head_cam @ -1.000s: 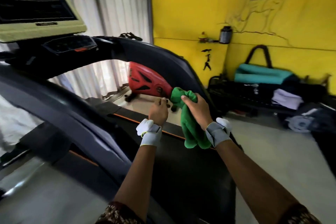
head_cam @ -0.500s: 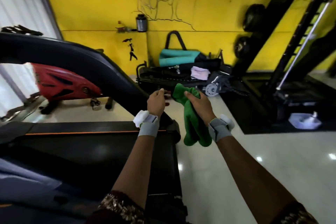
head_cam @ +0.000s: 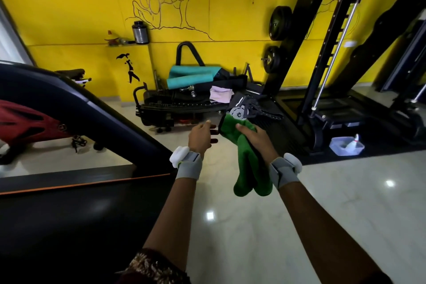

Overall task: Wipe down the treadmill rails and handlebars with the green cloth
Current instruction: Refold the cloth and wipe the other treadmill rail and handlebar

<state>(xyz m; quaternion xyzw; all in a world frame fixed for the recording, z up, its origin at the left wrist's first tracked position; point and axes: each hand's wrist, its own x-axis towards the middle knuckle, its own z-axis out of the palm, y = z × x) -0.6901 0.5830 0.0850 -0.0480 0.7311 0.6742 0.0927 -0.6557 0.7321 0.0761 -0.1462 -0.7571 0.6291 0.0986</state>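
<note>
While right hand [head_cam: 254, 139] grips green cloth [head_cam: 247, 168], left hand [head_cam: 200, 137] loose above glossy floor [head_cam: 322, 191].

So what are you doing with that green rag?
A person is cleaning a treadmill. The right hand grips the green cloth, which hangs in the air over the floor. The left hand is open beside it, holding nothing. Neither touches the treadmill rail on the left at this moment.
</note>
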